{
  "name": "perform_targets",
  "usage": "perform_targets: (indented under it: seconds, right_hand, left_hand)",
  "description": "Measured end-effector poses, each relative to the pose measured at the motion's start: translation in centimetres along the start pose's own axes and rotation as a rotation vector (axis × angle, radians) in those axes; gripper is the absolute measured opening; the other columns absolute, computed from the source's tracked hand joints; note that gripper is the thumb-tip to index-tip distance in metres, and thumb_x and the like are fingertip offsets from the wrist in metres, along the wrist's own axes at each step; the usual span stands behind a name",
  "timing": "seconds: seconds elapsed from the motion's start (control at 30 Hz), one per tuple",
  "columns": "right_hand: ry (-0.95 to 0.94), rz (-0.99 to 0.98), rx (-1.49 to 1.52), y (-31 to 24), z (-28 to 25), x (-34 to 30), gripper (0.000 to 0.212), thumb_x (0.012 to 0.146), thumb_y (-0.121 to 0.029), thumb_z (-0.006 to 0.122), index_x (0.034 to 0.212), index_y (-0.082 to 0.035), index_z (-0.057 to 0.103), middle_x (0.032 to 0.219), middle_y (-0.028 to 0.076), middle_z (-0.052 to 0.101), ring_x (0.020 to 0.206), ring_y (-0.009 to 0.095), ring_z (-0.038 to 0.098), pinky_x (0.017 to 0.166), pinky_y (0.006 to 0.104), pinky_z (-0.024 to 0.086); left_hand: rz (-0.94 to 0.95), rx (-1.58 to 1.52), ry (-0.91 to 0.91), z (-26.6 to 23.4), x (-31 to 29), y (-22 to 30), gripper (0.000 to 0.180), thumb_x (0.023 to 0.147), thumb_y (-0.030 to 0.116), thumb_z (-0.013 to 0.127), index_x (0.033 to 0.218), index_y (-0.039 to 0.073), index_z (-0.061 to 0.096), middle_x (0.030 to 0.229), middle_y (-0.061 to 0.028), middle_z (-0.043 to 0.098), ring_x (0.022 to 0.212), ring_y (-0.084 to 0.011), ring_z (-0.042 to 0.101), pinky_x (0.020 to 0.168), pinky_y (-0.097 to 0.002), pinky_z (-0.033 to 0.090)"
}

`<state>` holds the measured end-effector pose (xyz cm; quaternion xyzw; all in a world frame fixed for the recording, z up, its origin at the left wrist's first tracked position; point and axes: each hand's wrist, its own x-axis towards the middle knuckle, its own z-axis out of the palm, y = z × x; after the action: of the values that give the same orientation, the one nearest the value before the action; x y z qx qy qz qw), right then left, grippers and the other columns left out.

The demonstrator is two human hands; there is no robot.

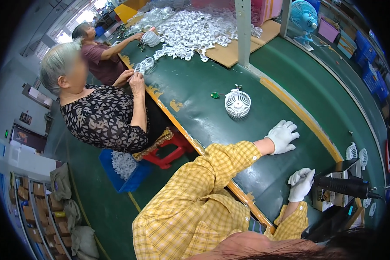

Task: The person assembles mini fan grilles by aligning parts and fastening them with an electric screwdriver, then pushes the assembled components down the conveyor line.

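Note:
My left hand (282, 137), in a white glove, lies palm down on the green tabletop (195, 93) with its fingers spread and nothing in it. Closer to me, my right hand (302, 184), gloved too, has its fingers curled together; whatever is in them, if anything, is hidden. Just right of it, a black cylindrical tool (344, 185) with a cable rests at a metal stand (329, 200). Beyond my left hand sits a round white fan grille (237, 103). A small green circuit board (215, 95) lies beside the grille.
At the left table edge a co-worker (104, 108) handles a white grille part, with another person (102, 56) farther along. Small white parts (195, 30) are heaped at the far end by a metal post (242, 34). More white grilles (352, 151) lie at right, beyond a raised yellow-edged strip (299, 112).

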<state>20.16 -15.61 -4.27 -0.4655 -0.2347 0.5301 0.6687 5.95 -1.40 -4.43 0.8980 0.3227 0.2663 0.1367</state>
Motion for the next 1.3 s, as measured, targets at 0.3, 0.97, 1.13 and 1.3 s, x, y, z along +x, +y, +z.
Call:
perform_targets:
  seconds: [0.3,0.97,1.13,1.3]
  right_hand:
    - [0.012,0.021,-0.002,-0.05,-0.19,-0.17,0.046,0.098,-0.042,0.029,0.072,-0.007,0.045,0.047,0.003,0.036,0.037,0.014,0.032,0.038,0.0286,0.03]
    - [0.008,0.007,-0.003,0.17,-0.51,-0.56,0.046,0.097,-0.044,0.032,0.072,-0.008,0.044,0.048,0.003,0.036,0.038,0.013,0.03,0.038,0.0274,0.027]
    - [-0.002,0.002,-0.017,0.23,-0.68,-0.34,0.046,0.098,-0.044,0.031,0.071,-0.008,0.044,0.048,0.002,0.036,0.038,0.013,0.031,0.039,0.0275,0.028]
    - [-0.003,0.001,0.003,0.38,-0.36,-0.01,0.046,0.098,-0.043,0.03,0.071,-0.008,0.044,0.048,0.002,0.036,0.038,0.013,0.031,0.039,0.0276,0.029]
  left_hand:
    - [0.001,-0.019,0.0,0.34,-0.02,-0.08,0.039,0.07,0.03,0.069,0.103,0.009,0.061,0.109,-0.0135,0.053,0.111,-0.0312,0.045,0.098,-0.0439,0.034]
    - [0.052,0.044,0.071,0.58,-0.31,0.41,0.036,0.066,0.03,0.07,0.093,0.008,0.063,0.102,-0.0132,0.055,0.105,-0.0293,0.048,0.093,-0.0413,0.037]
    - [0.056,0.047,0.088,0.86,-0.29,0.06,0.036,0.066,0.03,0.071,0.094,0.008,0.063,0.102,-0.0129,0.055,0.104,-0.029,0.047,0.092,-0.0407,0.038]
    - [0.039,0.039,0.043,0.66,-0.08,-0.23,0.037,0.067,0.03,0.071,0.094,0.008,0.063,0.103,-0.0131,0.054,0.105,-0.0292,0.047,0.092,-0.0408,0.037]
